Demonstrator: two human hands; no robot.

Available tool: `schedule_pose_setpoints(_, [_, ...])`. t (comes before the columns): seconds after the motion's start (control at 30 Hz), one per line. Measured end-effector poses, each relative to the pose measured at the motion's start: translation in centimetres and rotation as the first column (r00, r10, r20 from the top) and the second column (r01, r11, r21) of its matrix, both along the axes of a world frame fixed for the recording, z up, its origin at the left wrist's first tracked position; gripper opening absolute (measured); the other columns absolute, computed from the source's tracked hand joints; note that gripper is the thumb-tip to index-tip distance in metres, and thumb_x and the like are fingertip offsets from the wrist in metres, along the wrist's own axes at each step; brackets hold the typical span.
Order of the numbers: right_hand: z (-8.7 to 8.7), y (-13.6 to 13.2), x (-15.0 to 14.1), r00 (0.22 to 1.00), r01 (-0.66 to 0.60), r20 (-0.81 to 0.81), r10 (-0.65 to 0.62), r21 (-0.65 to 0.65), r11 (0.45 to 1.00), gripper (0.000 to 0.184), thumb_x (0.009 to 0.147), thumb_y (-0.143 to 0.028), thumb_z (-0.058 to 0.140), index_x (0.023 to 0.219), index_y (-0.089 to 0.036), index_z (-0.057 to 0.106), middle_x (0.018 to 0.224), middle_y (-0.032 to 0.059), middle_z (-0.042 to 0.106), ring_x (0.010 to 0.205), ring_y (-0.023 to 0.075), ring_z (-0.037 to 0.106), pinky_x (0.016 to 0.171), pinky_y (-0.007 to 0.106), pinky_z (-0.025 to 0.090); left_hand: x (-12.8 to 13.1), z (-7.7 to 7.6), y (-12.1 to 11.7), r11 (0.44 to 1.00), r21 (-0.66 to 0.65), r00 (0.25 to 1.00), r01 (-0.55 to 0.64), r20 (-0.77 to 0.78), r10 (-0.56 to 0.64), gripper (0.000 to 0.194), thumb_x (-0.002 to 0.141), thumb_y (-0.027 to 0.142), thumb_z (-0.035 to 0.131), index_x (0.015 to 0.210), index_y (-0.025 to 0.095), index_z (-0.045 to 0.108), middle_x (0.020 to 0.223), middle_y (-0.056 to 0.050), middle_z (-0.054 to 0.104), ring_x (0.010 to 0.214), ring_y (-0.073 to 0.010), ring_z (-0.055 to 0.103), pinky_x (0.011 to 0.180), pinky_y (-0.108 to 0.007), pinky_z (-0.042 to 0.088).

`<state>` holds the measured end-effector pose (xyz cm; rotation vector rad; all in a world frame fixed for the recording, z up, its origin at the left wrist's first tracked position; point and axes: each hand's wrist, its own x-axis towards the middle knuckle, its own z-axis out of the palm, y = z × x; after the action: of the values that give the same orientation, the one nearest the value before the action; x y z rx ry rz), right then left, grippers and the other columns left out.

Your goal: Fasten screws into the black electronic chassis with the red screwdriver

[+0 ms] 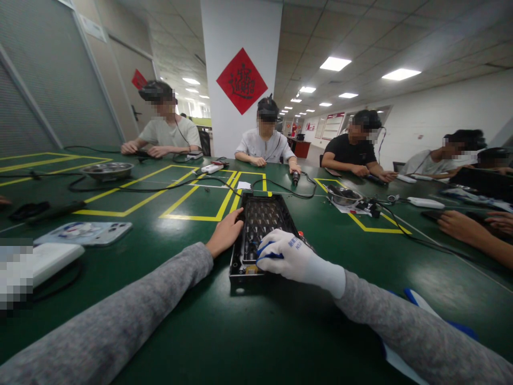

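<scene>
A black rectangular tray-like casing [262, 216] with a gridded inside lies on the green table in front of me. My bare left hand [226, 233] rests against its left edge, fingers curled on the rim. My right hand [294, 255], in a white glove, sits over the casing's near right part and pinches a slim blue tool [269, 255] whose tip points into the casing. Both my sleeves are grey.
Several people sit round the far and right sides of the table. Metal bowls [107, 170] [342, 195], cables, a phone [86, 232], a white box [48, 259] and a black screwdriver [295, 176] lie about. Yellow tape marks rectangles on the table [192, 331].
</scene>
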<state>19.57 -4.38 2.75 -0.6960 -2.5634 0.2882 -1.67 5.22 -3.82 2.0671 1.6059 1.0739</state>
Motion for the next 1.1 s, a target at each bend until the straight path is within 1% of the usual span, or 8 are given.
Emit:
schedule_pose_setpoints(0.1, [0.0,0.0,0.0,1.000,-0.006,-0.009,0.006,-0.017,1.000,0.020,0.080,-0.034,0.055,0.080,-0.019,0.068,0.089,0.0032,0.064,0.088,0.0133,0.054,0.082,0.028,0.041,0.0,-0.1,0.1,1.000,0.004,1.000,0.000,-0.001,0.000,0.055,0.076,0.021,0.036,0.130,0.013,0.040,0.136,-0.008,0.042,0.125,-0.0207,0.038,0.106,-0.036,0.027])
schedule_pose_setpoints(0.23, [0.0,0.0,0.0,1.000,-0.005,0.020,0.005,0.006,1.000,0.018,0.080,-0.032,0.056,0.080,-0.019,0.068,0.087,0.0031,0.064,0.088,0.0139,0.054,0.083,0.029,0.040,0.1,0.1,-0.1,1.000,0.002,1.000,-0.007,-0.001,0.007,0.055,0.076,0.020,0.037,0.130,0.014,0.040,0.135,-0.006,0.043,0.124,-0.0202,0.039,0.107,-0.036,0.027])
schedule_pose_setpoints(0.37, [0.2,-0.2,0.0,0.999,0.027,0.046,-0.027,0.011,1.000,0.021,0.080,-0.036,0.056,0.080,-0.020,0.069,0.086,0.0035,0.063,0.088,0.0149,0.053,0.082,0.030,0.040,0.1,0.3,-0.3,1.000,-0.005,1.000,0.000,-0.003,0.000,0.055,0.076,0.021,0.037,0.130,0.015,0.041,0.135,-0.005,0.043,0.125,-0.0201,0.038,0.107,-0.035,0.027])
schedule_pose_setpoints(0.5, [0.7,-0.5,-0.1,0.996,0.084,-0.003,-0.085,-0.040,0.996,0.029,0.083,-0.041,0.050,0.078,-0.019,0.069,0.086,0.0040,0.062,0.088,0.0150,0.052,0.081,0.029,0.040,0.0,0.3,-0.3,1.000,0.006,1.000,0.007,0.002,-0.007,0.054,0.076,0.021,0.036,0.129,0.015,0.042,0.135,-0.005,0.043,0.125,-0.0202,0.037,0.107,-0.035,0.027])
schedule_pose_setpoints(0.7, [1.3,-0.7,0.0,0.988,0.097,-0.107,-0.109,-0.105,0.990,0.037,0.089,-0.037,0.038,0.074,-0.017,0.065,0.092,0.0042,0.061,0.088,0.0132,0.052,0.082,0.028,0.040,-0.1,0.1,-0.1,1.000,0.005,1.000,0.005,0.004,-0.005,0.053,0.077,0.021,0.037,0.129,0.015,0.042,0.135,-0.005,0.043,0.125,-0.0201,0.038,0.107,-0.035,0.028])
schedule_pose_setpoints(0.9, [1.4,-0.7,0.0,0.986,0.112,-0.107,-0.127,-0.136,0.984,0.043,0.091,-0.037,0.031,0.073,-0.016,0.063,0.090,0.0041,0.060,0.087,0.0135,0.052,0.082,0.028,0.040,-0.2,0.2,-0.1,1.000,0.002,1.000,-0.002,0.014,0.002,0.053,0.076,0.021,0.037,0.129,0.016,0.042,0.135,-0.004,0.043,0.125,-0.0194,0.037,0.107,-0.034,0.027])
schedule_pose_setpoints(1.0, [1.2,-0.7,0.0,0.970,0.121,-0.188,-0.155,-0.183,0.976,0.044,0.092,-0.037,0.028,0.081,-0.017,0.065,0.091,0.0049,0.060,0.090,0.0149,0.053,0.085,0.030,0.040,-0.2,0.3,-0.1,1.000,-0.006,1.000,0.000,0.018,0.000,0.053,0.077,0.021,0.037,0.129,0.015,0.042,0.136,-0.005,0.042,0.126,-0.0198,0.037,0.107,-0.035,0.026])
schedule_pose_setpoints(1.1, [1.7,-0.7,-0.3,0.927,0.104,-0.324,-0.190,-0.267,0.958,0.043,0.092,-0.038,0.026,0.104,-0.018,0.062,0.098,0.0058,0.061,0.096,0.0171,0.053,0.089,0.033,0.040,-0.3,0.4,-0.3,1.000,-0.003,1.000,0.009,0.025,-0.009,0.053,0.078,0.022,0.037,0.130,0.014,0.041,0.135,-0.006,0.042,0.125,-0.0199,0.037,0.107,-0.035,0.026])
